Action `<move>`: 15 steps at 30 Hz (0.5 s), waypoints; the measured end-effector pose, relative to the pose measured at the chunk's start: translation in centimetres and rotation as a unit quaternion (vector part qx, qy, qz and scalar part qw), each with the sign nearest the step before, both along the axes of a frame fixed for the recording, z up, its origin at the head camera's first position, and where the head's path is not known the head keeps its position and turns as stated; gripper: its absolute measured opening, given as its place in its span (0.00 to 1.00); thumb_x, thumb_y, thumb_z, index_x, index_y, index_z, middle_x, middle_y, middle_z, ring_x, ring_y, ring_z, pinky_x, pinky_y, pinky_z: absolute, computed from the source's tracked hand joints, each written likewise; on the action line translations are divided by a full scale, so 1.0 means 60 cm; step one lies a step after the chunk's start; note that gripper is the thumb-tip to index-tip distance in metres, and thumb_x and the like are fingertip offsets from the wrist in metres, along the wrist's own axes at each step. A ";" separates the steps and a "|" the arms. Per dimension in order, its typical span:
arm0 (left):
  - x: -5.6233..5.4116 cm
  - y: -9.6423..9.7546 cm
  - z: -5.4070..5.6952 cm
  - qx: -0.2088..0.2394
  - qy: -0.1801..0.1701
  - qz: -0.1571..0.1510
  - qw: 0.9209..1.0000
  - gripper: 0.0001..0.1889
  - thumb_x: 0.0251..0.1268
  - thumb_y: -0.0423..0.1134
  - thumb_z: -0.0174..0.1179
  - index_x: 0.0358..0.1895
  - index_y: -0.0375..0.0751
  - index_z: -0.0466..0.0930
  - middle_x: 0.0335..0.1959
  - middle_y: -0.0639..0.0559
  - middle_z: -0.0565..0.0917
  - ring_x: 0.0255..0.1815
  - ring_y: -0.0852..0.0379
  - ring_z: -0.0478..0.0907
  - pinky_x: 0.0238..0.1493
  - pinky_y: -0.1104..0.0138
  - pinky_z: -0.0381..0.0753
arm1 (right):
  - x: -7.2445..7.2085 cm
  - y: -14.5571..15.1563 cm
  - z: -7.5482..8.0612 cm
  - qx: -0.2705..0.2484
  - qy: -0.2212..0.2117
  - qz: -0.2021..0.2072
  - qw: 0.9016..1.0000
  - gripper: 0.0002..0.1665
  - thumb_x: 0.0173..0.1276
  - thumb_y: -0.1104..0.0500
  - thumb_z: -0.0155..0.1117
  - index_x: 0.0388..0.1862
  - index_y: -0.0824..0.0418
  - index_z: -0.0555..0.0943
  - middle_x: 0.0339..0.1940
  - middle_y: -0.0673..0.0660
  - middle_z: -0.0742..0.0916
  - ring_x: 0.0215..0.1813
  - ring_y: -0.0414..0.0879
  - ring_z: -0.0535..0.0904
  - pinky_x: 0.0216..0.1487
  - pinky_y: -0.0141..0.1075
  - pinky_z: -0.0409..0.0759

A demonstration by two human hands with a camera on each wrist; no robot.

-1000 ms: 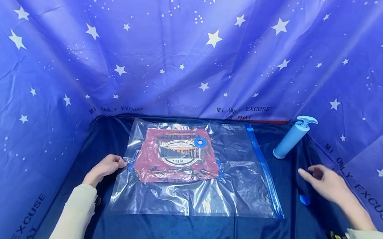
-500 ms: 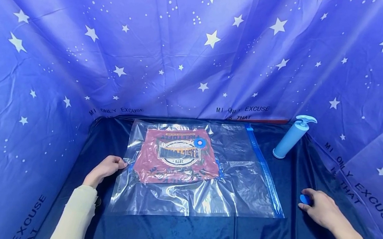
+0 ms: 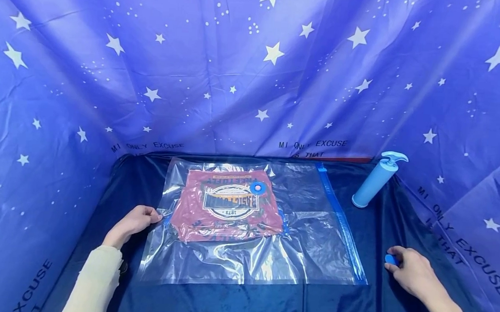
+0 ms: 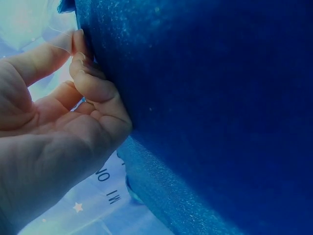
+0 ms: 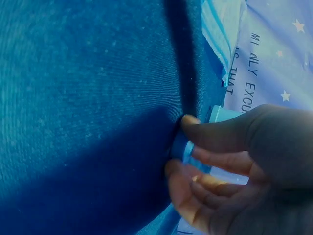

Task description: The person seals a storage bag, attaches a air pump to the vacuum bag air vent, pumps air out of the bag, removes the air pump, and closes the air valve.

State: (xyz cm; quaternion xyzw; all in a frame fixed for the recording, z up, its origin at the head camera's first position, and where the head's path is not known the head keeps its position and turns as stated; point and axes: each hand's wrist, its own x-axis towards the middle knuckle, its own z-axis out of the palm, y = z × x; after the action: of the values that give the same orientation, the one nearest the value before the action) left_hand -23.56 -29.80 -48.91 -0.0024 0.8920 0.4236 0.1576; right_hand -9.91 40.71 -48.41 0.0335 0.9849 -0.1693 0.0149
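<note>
A clear plastic storage bag [image 3: 313, 250] lies flat on the dark blue cloth, with a folded maroon printed garment [image 3: 194, 204] inside. On top of the bag is a round blue valve [image 3: 257, 188]; a blue zip strip [image 3: 342, 223] runs down its right side. My left hand [image 3: 137, 222] pinches the bag's left edge between thumb and fingers, and clear film shows at those fingertips [image 4: 78, 39] in the left wrist view. My right hand [image 3: 415, 272] holds a small round blue cap [image 5: 180, 147] between thumb and fingers, low against the cloth.
A light blue hand pump [image 3: 375, 183] with a T-shaped handle stands to the right of the bag, behind my right hand. Purple star-print curtains [image 3: 219, 81] enclose the back and both sides of the cloth-covered surface [image 3: 269, 303].
My right hand has come down toward me to the blue cap and taken it between its fingers. The left hand keeps its place at the bag's edge. The head view has shifted slightly.
</note>
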 end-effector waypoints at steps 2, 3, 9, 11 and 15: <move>-0.001 0.000 0.001 0.001 0.002 -0.003 1.000 0.17 0.77 0.35 0.61 0.24 0.40 0.74 0.25 0.54 0.70 0.31 0.53 0.68 0.37 0.63 0.66 | 0.001 0.000 0.001 -0.008 0.004 0.000 1.000 0.16 0.64 0.65 0.75 0.47 0.71 0.83 0.36 0.58 0.85 0.37 0.56 0.82 0.39 0.59 0.78; -0.001 0.000 0.001 0.001 0.003 -0.002 1.000 0.17 0.77 0.35 0.61 0.24 0.40 0.74 0.25 0.53 0.70 0.31 0.53 0.68 0.38 0.63 0.66 | 0.000 0.000 0.001 -0.011 0.006 0.000 1.000 0.15 0.64 0.65 0.75 0.47 0.71 0.83 0.35 0.57 0.85 0.36 0.53 0.82 0.38 0.57 0.79; -0.002 0.000 0.001 -0.003 -0.003 0.001 1.000 0.16 0.76 0.35 0.61 0.24 0.39 0.75 0.26 0.53 0.71 0.32 0.53 0.68 0.39 0.62 0.67 | -0.001 -0.002 0.006 -0.013 0.011 -0.002 1.000 0.16 0.65 0.65 0.75 0.48 0.72 0.83 0.35 0.57 0.84 0.35 0.51 0.81 0.36 0.54 0.78; 0.000 0.001 0.002 -0.004 -0.002 0.002 1.000 0.16 0.76 0.35 0.61 0.25 0.39 0.75 0.26 0.53 0.71 0.32 0.53 0.68 0.39 0.62 0.66 | -0.001 -0.004 0.007 -0.013 0.014 -0.004 1.000 0.16 0.65 0.65 0.75 0.48 0.73 0.83 0.35 0.57 0.84 0.36 0.51 0.82 0.37 0.54 0.78; 0.001 0.002 0.002 -0.002 0.001 0.002 1.000 0.16 0.76 0.35 0.61 0.25 0.39 0.76 0.27 0.53 0.71 0.32 0.53 0.68 0.39 0.62 0.67 | -0.001 -0.007 0.009 -0.013 0.023 -0.003 1.000 0.17 0.64 0.65 0.75 0.49 0.73 0.83 0.35 0.58 0.85 0.36 0.52 0.82 0.37 0.54 0.79</move>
State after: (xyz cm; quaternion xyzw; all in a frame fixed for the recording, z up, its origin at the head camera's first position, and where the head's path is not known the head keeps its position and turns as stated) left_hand -23.53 -29.69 -48.78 -0.0043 0.8929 0.4223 0.1561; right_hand -9.97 40.30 -47.87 0.0322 0.9825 -0.1831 -0.0073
